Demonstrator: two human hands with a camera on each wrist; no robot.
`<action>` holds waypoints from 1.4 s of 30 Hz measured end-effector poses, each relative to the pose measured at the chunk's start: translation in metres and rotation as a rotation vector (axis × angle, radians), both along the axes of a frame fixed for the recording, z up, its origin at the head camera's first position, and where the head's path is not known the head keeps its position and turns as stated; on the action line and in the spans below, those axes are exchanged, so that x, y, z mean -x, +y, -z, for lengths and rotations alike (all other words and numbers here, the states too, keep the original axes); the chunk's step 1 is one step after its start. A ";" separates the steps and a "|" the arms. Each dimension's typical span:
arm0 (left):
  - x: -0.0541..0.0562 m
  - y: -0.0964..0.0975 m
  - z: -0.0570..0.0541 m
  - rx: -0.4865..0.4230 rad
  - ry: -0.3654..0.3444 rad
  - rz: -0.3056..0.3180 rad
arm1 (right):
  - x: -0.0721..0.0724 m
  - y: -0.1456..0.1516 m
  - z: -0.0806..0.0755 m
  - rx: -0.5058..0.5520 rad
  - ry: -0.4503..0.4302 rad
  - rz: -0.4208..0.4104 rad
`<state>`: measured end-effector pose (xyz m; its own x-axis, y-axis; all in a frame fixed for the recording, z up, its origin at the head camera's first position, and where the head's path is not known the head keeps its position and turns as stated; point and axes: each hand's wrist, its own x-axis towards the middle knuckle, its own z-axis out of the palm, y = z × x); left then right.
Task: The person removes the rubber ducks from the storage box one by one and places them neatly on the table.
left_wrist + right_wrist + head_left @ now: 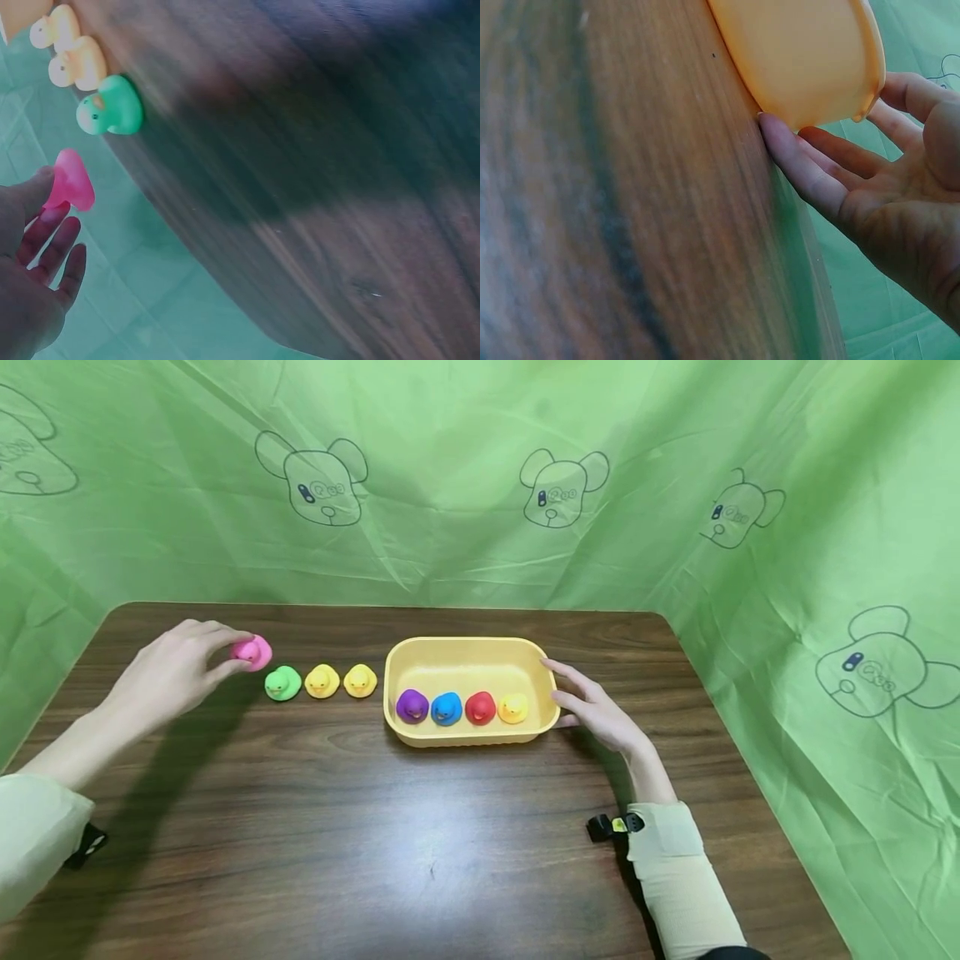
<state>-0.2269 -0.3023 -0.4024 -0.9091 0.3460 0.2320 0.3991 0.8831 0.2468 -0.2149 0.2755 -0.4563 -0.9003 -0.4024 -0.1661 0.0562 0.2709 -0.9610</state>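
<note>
My left hand (174, 665) pinches a pink rubber duck (252, 652) between thumb and fingertips, behind and left of a green rubber duck (282, 683). In the left wrist view the pink duck (73, 180) appears raised off the table. Two yellow ducks (322, 682) (361, 681) continue the row to the right of the green one. Inside a yellow plastic basin (468, 647), a purple duck (412, 706), a blue duck (447, 708), a red duck (481, 708) and a yellow duck (513, 708) line the front wall. My right hand (600, 710) touches the basin's right end with extended fingers.
Everything stands on a dark wood-grain table (315, 827). Green cloth (450, 485) with printed bear heads hangs behind and beside it. A black wrist strap (600, 828) shows at the right sleeve.
</note>
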 end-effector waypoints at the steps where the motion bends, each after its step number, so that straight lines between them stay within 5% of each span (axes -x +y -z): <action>1: 0.000 -0.002 0.002 -0.002 -0.004 -0.002 | 0.000 0.000 0.000 0.002 -0.001 0.001; 27: -0.005 -0.025 0.042 0.006 -0.070 -0.031 | 0.000 -0.002 -0.002 -0.005 -0.019 0.026; 42: -0.006 -0.026 0.052 -0.018 -0.095 -0.034 | 0.000 -0.002 -0.001 -0.003 -0.014 0.021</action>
